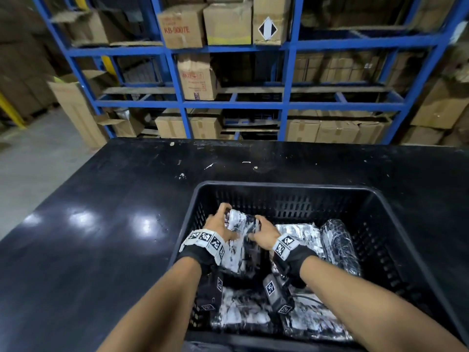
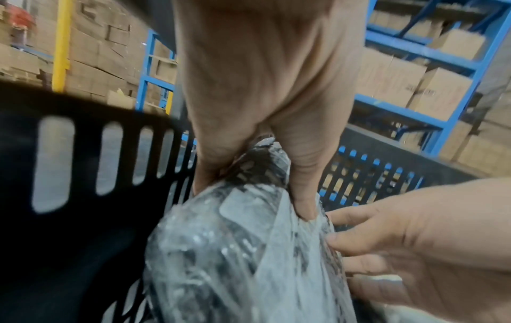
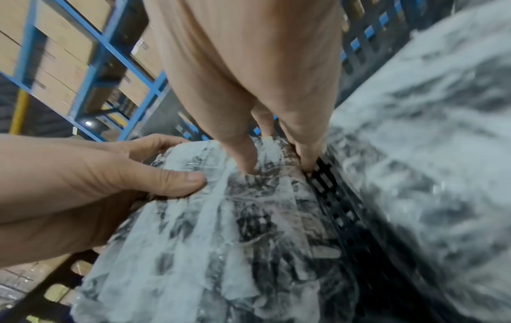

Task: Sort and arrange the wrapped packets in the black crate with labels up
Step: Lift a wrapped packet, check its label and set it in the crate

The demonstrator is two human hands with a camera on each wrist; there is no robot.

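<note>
Hands first: we have both on one packet (image 1: 242, 224) at the far-left of the crate (image 1: 286, 185), which sits at the near edge of the bench (image 1: 101, 224). Our left hand (image 1: 218, 221) grips the packet's left side, thumb on top and fingers curled round its edge (the right wrist view shows this plainly). Our right hand (image 1: 264, 233) holds the packet's right side, thumb and fingers closed onto the wrap. The packet is tilted, its far end raised toward the crate's far wall, so it is not yet laid down.

Progress, as we judge it: partly done. Several packets lie flat in the crate: one (image 1: 298, 235) at the right beside our right hand, two (image 1: 241, 311) along the near wall, and a dark roll (image 1: 340, 246) lying lengthwise toward the right wall. We cannot read any label through the crinkled wrap, so we cannot tell which faces are up. The far strip of the crate floor looks unfilled.

Remaining: seat the held packet flat at the far-left corner, confirm labels, and square up the rest.
</note>
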